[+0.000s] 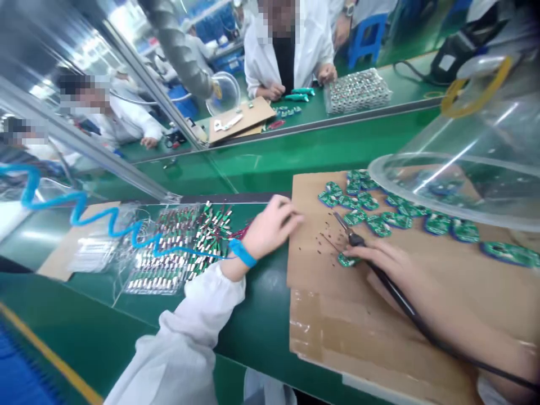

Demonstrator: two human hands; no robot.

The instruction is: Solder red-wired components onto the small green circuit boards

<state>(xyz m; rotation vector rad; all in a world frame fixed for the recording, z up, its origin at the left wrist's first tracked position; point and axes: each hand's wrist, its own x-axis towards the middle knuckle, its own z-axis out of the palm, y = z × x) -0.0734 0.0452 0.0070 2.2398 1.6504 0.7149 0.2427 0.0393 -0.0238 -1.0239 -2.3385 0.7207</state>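
My right hand grips a black soldering iron, its tip pointing down at a small green circuit board on a cardboard sheet. Several more green boards with blue rims lie in a loose row across the sheet, among scattered dark specks. My left hand rests on the green bench at the sheet's edge, its loosely curled fingers holding nothing visible. A blue wrist strap circles that wrist.
A clear plastic dome stands over the sheet's right side. To the left lie bundled wired components, crossed by a blue coiled cord. A metal-framed transparent partition runs along the bench, with co-workers in white coats beyond.
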